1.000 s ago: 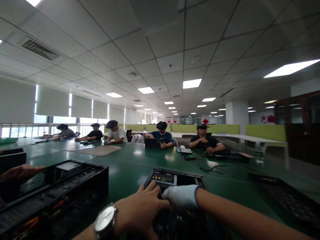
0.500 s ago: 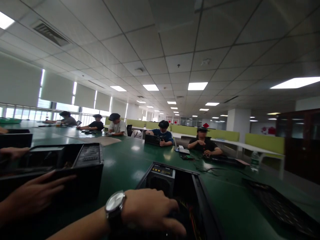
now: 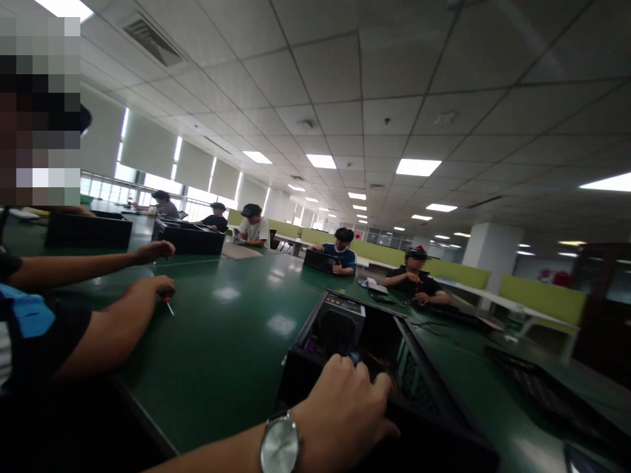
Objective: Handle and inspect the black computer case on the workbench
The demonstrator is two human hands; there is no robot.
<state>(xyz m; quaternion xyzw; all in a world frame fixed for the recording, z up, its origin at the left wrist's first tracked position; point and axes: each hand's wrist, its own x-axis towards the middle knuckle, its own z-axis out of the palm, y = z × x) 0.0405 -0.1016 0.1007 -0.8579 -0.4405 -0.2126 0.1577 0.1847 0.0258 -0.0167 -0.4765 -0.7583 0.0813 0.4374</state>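
My left hand (image 3: 348,407), a silver-cased watch (image 3: 280,447) on its wrist, reaches in from the bottom. It grips the near side of an open black computer case (image 3: 436,433): the fingers bend over the rim and the thumb lies on the outside. Inside that case sit a boxy power supply (image 3: 345,315) with yellow markings and some coloured wires (image 3: 382,364). The fingertips are hidden within the dark case. My right hand is out of view.
Left of me, a co-worker's hand (image 3: 160,286) holds a screwdriver (image 3: 169,305) over the green table (image 3: 221,355). More black cases (image 3: 190,238) stand beyond. A black panel (image 3: 547,394) lies at the right. Several people sit along the far side.
My view has shifted and tilted. My left hand has moved from over the case's inside to its near rim. The co-worker's hands no longer rest on the black case at left.
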